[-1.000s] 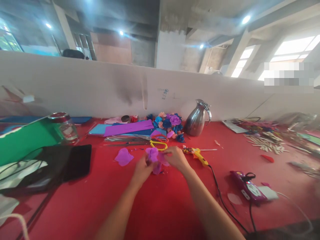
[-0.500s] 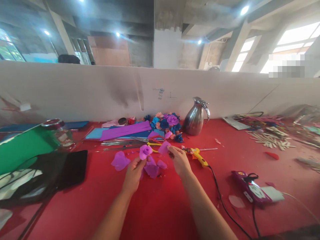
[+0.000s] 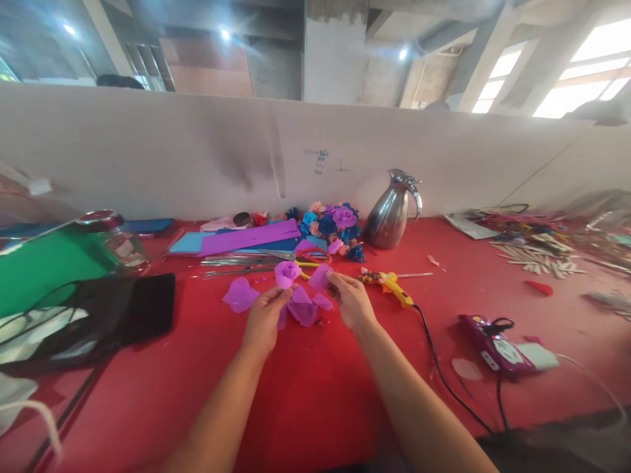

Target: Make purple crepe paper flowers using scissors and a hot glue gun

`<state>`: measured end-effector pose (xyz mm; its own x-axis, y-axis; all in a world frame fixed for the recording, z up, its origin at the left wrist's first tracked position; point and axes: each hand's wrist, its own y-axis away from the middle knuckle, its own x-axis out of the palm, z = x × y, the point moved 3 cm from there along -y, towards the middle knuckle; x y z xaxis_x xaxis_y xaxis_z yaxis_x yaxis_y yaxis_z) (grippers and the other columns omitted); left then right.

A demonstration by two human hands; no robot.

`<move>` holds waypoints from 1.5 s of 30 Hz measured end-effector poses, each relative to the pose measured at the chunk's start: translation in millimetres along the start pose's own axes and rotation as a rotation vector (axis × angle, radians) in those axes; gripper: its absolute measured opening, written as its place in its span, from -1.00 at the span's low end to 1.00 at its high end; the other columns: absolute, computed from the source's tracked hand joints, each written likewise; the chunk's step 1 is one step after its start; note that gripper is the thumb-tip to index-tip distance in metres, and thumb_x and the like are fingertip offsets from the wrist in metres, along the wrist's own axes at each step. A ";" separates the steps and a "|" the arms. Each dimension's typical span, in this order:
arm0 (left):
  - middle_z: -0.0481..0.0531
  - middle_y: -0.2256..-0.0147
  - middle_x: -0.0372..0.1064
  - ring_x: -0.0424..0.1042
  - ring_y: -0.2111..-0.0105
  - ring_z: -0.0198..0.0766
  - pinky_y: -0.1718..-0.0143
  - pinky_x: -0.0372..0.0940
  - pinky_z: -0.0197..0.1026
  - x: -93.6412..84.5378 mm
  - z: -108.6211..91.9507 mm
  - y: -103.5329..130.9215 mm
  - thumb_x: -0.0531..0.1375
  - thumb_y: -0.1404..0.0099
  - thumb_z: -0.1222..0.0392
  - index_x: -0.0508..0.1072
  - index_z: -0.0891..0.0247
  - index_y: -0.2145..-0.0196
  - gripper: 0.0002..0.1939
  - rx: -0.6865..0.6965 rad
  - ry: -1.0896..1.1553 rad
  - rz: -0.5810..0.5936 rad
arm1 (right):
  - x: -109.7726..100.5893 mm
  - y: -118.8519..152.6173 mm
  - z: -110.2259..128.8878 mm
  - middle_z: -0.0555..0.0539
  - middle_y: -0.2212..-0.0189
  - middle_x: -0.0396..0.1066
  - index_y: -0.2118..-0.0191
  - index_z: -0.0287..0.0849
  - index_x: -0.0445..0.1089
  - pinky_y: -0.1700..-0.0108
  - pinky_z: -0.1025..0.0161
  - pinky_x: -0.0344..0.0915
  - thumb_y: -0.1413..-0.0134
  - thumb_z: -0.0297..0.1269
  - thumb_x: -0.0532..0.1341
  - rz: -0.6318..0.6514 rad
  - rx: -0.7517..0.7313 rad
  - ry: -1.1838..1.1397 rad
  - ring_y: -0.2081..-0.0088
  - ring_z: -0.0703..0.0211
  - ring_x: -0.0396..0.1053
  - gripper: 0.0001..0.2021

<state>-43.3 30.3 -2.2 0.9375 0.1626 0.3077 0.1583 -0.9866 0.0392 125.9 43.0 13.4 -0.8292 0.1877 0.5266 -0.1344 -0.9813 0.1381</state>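
Note:
Pinched in my left hand (image 3: 267,316) is a purple paper flower (image 3: 286,274), its rolled centre facing up. My right hand (image 3: 353,297) grips a loose purple paper petal (image 3: 320,276) by its edge, a short way right of the flower. The two pieces are apart. Below them on the red table lie several cut purple petals (image 3: 302,309), with another petal (image 3: 240,295) further left. Just right of my right hand rests a yellow glue gun (image 3: 394,289). Scissors with yellow and red handles lie partly hidden behind the flower.
Finished paper flowers (image 3: 340,220) in blue, purple and pink are heaped by a steel jug (image 3: 394,210). Purple crepe paper (image 3: 251,237) lies on blue sheets. A power strip (image 3: 497,346) sits right, a phone (image 3: 148,309) and glass jar (image 3: 118,243) left, wooden sticks (image 3: 539,258) far right.
The view has tipped downward slightly, so the table things sit higher. The flower's face has turned a little; both hands keep their holds, and the flower and petal remain apart.

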 end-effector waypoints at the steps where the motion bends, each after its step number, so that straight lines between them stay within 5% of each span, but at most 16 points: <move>1: 0.05 0.40 0.53 0.43 0.35 -0.24 0.24 0.28 -0.23 0.1 0.5 0.3 0.42 0.17 0.00 0.60 0.28 0.39 -0.62 -0.006 -0.012 -0.004 | 0.4 0.1 0.1 0.00 0.60 0.43 0.59 -0.22 0.50 0.42 0.33 0.20 0.48 -0.17 0.44 0.000 0.005 -0.016 0.52 0.31 0.27 -0.75; 13: 0.07 0.40 0.56 0.46 0.37 -0.20 0.17 0.30 -0.15 12.2 6.7 6.3 0.44 0.22 0.04 0.61 0.28 0.43 -0.63 -0.044 -0.030 -0.003 | 5.1 5.0 -5.7 0.01 0.56 0.44 0.53 -0.22 0.52 0.39 0.35 0.26 0.37 -0.15 0.43 0.038 0.012 -0.021 0.51 0.33 0.29 -0.76; 23: 0.08 0.42 0.55 0.48 0.38 -0.22 0.15 0.32 -0.13 14.9 9.6 7.0 0.46 0.25 0.13 0.61 0.31 0.47 -0.68 -0.065 0.051 0.010 | 4.6 10.7 -0.7 -0.01 0.59 0.44 0.45 -0.23 0.55 0.47 0.33 0.23 0.18 -0.09 0.31 -0.066 -0.232 0.251 0.53 0.27 0.26 -0.73; 45: -0.09 0.61 0.38 0.30 0.51 -0.28 0.38 0.21 -0.20 14.0 12.4 8.9 0.39 0.13 0.12 0.59 0.29 0.53 -0.80 0.075 -0.147 0.031 | 21.4 24.0 -9.5 -0.04 0.47 0.51 0.40 -0.22 0.57 0.33 0.27 0.34 0.20 -0.07 0.34 0.037 -0.142 0.099 0.46 0.23 0.37 -0.70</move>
<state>-24.9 24.0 -9.4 0.9768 0.1371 0.1646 0.1456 -0.9885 -0.0407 99.8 23.1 20.0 -0.8835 0.1529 0.4428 -0.1720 -0.9851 -0.0030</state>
